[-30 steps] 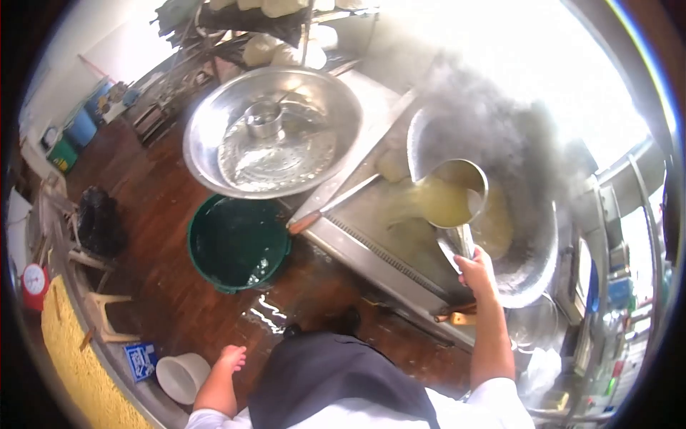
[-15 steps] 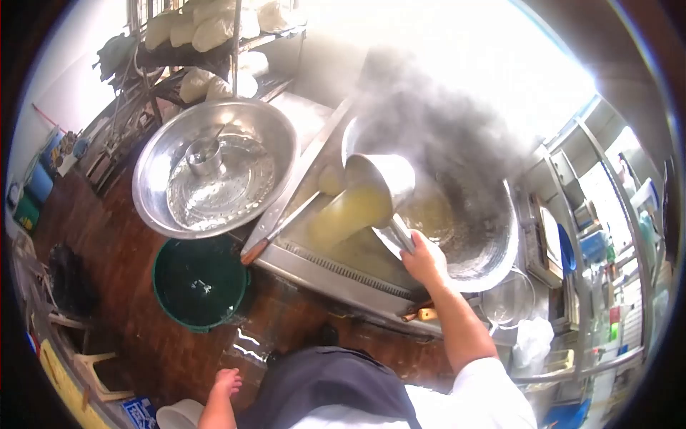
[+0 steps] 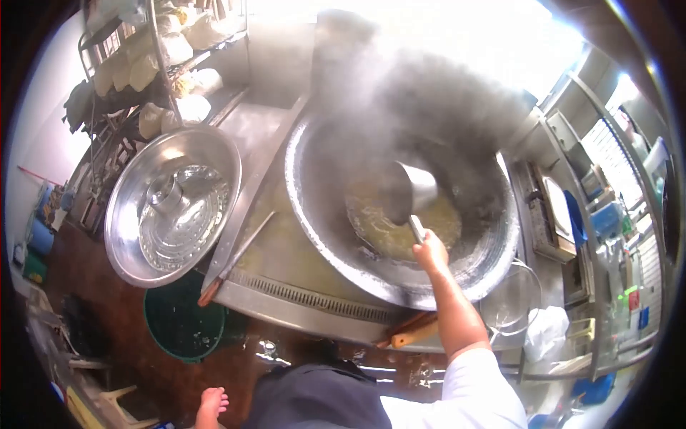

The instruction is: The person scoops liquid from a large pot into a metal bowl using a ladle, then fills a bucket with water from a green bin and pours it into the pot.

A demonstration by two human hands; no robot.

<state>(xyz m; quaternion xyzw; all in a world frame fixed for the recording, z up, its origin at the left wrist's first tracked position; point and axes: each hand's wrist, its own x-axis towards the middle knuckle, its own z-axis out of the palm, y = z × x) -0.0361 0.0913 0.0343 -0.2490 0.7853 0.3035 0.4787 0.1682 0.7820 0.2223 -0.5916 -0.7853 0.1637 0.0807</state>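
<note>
My right hand (image 3: 431, 252) is closed round the handle of a metal dipper (image 3: 420, 187), which is tilted above the yellowish liquid (image 3: 386, 227) in a large steaming wok (image 3: 321, 247). My left hand (image 3: 214, 400) hangs low near my body; its fingers are partly curled, and nothing shows in them. Left of the wok, yellowish liquid lies on the metal counter (image 3: 300, 307), beside a long tool with a wooden handle (image 3: 210, 292).
A big metal basin (image 3: 125, 250) holding a small metal ring-like container (image 3: 166, 193) stands at the left, above a green bucket (image 3: 184, 322). A wooden handle (image 3: 414, 334) lies at the counter's front edge. White bags (image 3: 207, 32) fill the back-left rack; shelving (image 3: 600, 286) stands at the right.
My right hand has brought the dipper from over the counter, where it was pouring yellowish liquid, to over the wok. The view has shifted, and more of the wok shows.
</note>
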